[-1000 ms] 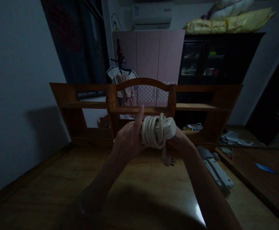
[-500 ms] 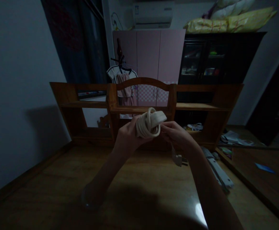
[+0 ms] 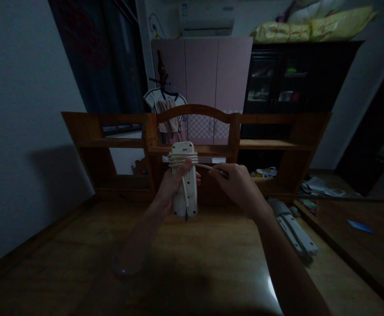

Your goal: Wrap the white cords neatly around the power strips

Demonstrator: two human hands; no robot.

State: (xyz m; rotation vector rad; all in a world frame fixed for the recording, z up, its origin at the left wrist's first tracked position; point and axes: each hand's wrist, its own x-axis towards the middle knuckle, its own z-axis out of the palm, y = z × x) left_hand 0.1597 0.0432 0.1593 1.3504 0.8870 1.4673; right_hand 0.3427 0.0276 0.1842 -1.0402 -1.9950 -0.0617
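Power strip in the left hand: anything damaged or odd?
Possibly: a cord end runs down the power strip, ending in a blue tip with no visible plug. Could be exposed wire, which would be odd; too small and dark to confirm.

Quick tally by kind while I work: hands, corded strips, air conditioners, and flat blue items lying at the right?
Hands: 2 (left hand, right hand)
Corded strips: 2 (held strip, lying strip)
Air conditioner: 1
Flat blue item: 1
Total: 6
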